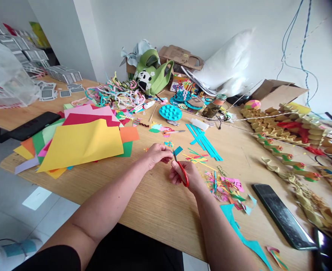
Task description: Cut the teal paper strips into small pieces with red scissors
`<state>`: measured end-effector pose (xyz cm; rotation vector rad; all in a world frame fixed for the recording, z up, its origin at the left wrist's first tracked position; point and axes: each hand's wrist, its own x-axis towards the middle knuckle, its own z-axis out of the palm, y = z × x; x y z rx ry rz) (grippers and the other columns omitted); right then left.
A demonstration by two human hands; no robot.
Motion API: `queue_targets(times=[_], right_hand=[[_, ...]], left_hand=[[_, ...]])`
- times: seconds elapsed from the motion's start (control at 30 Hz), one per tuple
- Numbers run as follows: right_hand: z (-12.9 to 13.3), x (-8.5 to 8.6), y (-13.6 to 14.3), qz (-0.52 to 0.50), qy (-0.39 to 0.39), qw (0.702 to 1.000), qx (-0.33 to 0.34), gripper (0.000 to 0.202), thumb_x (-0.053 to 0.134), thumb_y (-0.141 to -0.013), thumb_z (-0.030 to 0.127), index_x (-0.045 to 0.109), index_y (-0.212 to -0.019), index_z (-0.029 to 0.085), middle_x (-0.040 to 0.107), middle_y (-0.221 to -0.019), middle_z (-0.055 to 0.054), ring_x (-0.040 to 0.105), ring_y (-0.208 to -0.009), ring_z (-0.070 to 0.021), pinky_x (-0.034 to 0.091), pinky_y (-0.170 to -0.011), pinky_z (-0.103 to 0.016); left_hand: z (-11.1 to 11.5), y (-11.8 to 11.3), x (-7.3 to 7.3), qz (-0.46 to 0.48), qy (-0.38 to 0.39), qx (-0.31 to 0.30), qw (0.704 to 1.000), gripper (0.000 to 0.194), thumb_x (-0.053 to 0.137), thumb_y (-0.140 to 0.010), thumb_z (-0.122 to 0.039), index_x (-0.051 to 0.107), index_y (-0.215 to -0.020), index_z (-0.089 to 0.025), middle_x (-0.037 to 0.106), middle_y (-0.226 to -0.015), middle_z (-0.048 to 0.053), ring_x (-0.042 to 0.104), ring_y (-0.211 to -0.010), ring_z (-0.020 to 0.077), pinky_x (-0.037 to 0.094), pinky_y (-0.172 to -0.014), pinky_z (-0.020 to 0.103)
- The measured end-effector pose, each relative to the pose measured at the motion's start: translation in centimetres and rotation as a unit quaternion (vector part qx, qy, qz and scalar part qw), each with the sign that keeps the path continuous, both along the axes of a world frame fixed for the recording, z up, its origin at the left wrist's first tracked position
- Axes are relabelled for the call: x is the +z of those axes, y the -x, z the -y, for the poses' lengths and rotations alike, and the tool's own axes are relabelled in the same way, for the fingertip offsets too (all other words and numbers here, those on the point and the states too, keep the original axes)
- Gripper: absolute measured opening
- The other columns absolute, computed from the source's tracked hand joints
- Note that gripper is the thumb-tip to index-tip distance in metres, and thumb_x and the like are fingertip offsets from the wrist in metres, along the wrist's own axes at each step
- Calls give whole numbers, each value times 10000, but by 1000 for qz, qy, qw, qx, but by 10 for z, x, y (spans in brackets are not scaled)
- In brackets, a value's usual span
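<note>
My right hand (186,175) is closed round the red handles of a pair of scissors (184,174), whose blades point up and left. Close to the blade tips is my left hand (159,154), its thumb and fingers pinched together; what they hold, if anything, is too small to make out. A small blue paper piece (178,150) shows just beyond the blades. Tiny cut bits (168,144) lie past my left fingers. Thin coloured strips (197,156) are to the right, with a heap of paper scraps (224,187) nearer me.
Coloured sheets (83,145) and a black phone (36,125) are at left. Long blue strips (204,141), a blue disc (170,112), pipe cleaners (115,92) and a green bag (154,75) lie farther back. At right are egg cartons (290,128) and a dark phone (281,214).
</note>
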<state>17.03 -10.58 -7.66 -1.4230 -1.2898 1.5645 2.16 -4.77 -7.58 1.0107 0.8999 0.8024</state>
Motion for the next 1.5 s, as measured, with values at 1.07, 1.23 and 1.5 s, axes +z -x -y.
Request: queue_targets(times=[1.07,1.23,1.5], right_hand=[[1,4,-1,2,-13,1000,18,516,649,-673,646,593,-641,133,660,-567,-56,604,-436,-121,461,-416,-204],[1,5,-1,2,-20,999,32,525,651,-666,651,604,-671,128,681,-615,-73,623,-480,-128,481,-460,-212],[1,0,-4,-12,-28,998,47,507,605,-745,620,617,-707,115,683,-642,-81,630,-501,-123,479,-475,-208]], left_hand=[[-4,3,-5,0,-5,-57,998,125,655,-589,-226,616,-636,-117,605,-588,23,536,-528,92,416,-549,226],[-4,3,-6,-6,5,-48,999,114,634,-605,-231,606,-620,-121,591,-580,19,527,-517,88,405,-536,224],[-4,2,-5,-6,12,-48,999,92,628,-608,-205,599,-615,-118,578,-561,12,521,-499,82,399,-523,218]])
